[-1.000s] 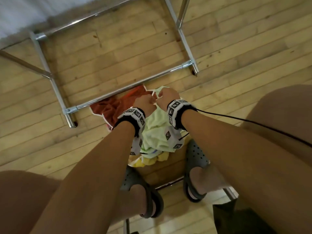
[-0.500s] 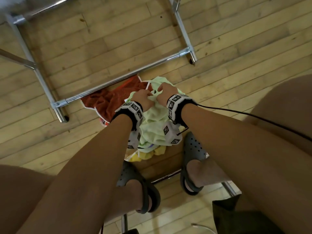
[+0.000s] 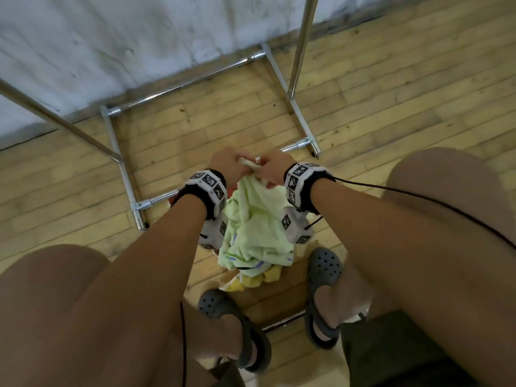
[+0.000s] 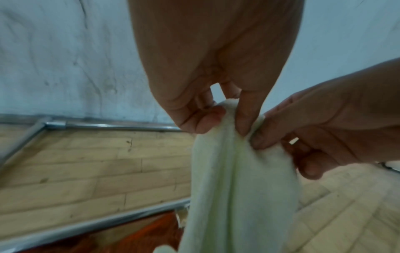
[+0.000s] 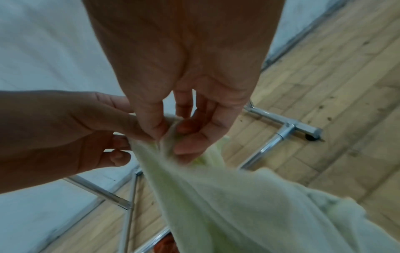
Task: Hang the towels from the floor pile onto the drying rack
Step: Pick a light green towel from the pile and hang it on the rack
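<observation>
Left hand: pinches top edge of green towel.
Right hand: pinches same edge, touching left.
Towel: hangs above floor pile, beside drying rack.

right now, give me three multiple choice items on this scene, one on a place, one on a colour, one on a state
1. Where is the orange towel?
A. on the floor by the rack's base bar
B. over a top rail
C. on a chair

2. What colour is the held towel?
A. blue
B. pale green
C. black

3. How is the towel held?
A. left hand only
B. lying untouched
C. both hands pinching its top edge

A: orange towel lies beside the rack bar.
B: the towel is pale green.
C: left hand and right hand pinch it.
</observation>
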`<action>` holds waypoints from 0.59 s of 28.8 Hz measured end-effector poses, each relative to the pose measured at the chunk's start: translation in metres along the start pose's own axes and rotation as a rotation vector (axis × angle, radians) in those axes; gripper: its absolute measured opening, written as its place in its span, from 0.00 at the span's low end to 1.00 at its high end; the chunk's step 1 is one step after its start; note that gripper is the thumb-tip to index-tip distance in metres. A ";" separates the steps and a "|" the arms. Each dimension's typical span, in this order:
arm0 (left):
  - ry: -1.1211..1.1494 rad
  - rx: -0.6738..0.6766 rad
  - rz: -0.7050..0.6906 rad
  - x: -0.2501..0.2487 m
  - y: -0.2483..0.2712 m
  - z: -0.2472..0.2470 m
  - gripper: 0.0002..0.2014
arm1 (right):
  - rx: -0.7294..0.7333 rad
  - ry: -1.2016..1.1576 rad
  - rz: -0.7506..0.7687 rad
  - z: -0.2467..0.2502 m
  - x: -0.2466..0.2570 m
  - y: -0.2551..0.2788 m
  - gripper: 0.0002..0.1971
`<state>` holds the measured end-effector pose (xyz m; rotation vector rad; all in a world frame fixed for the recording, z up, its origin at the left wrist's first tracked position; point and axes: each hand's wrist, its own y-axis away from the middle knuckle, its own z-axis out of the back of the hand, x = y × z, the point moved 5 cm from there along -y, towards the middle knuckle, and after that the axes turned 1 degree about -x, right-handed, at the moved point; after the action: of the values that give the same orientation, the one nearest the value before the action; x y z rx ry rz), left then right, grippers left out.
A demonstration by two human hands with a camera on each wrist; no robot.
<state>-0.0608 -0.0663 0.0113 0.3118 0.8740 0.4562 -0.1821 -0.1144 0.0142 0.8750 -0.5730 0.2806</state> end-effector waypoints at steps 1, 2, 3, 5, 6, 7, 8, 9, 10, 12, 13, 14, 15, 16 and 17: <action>-0.006 -0.022 -0.026 -0.008 0.007 0.011 0.05 | -0.009 -0.023 0.034 0.004 0.007 0.007 0.13; -0.005 -0.048 -0.044 -0.016 0.014 0.020 0.06 | -0.009 -0.031 0.073 0.009 0.015 0.015 0.11; 0.000 -0.080 -0.058 -0.023 0.022 0.030 0.07 | -0.011 -0.020 0.116 0.013 0.024 0.022 0.09; 0.018 -0.145 -0.087 -0.038 0.038 0.047 0.07 | -0.047 0.030 0.202 0.022 0.043 0.041 0.08; 0.033 -0.165 -0.102 -0.046 0.047 0.054 0.06 | -0.078 0.057 0.235 0.027 0.053 0.050 0.08; 0.050 -0.181 -0.114 -0.053 0.055 0.061 0.06 | -0.108 0.090 0.264 0.033 0.062 0.059 0.08; 0.064 -0.196 -0.134 -0.061 0.064 0.068 0.06 | -0.134 0.128 0.284 0.039 0.070 0.068 0.08; 0.069 -0.215 -0.157 -0.068 0.074 0.076 0.06 | -0.152 0.165 0.307 0.044 0.077 0.078 0.09; 0.070 -0.237 -0.185 -0.076 0.082 0.084 0.06 | -0.167 0.193 0.328 0.049 0.083 0.086 0.11; 0.073 -0.284 -0.254 -0.090 0.099 0.101 0.09 | -0.198 0.195 0.373 0.060 0.092 0.102 0.14; 0.087 -0.307 -0.280 -0.096 0.108 0.109 0.11 | -0.208 0.167 0.402 0.064 0.096 0.111 0.14; 0.114 -0.336 -0.298 -0.101 0.116 0.118 0.13 | -0.216 0.138 0.443 0.069 0.101 0.119 0.12; 0.149 -0.373 -0.310 -0.106 0.124 0.127 0.14 | -0.213 0.117 0.488 0.073 0.105 0.127 0.11; 0.182 -0.409 -0.325 -0.110 0.132 0.137 0.14 | -0.205 0.111 0.525 0.076 0.108 0.133 0.09; 0.211 -0.442 -0.345 -0.113 0.139 0.145 0.13 | -0.197 0.110 0.553 0.080 0.110 0.140 0.08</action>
<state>-0.0441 -0.0144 0.2355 -0.2951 0.9824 0.3515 -0.1842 -0.0906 0.2075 0.4934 -0.7203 0.7559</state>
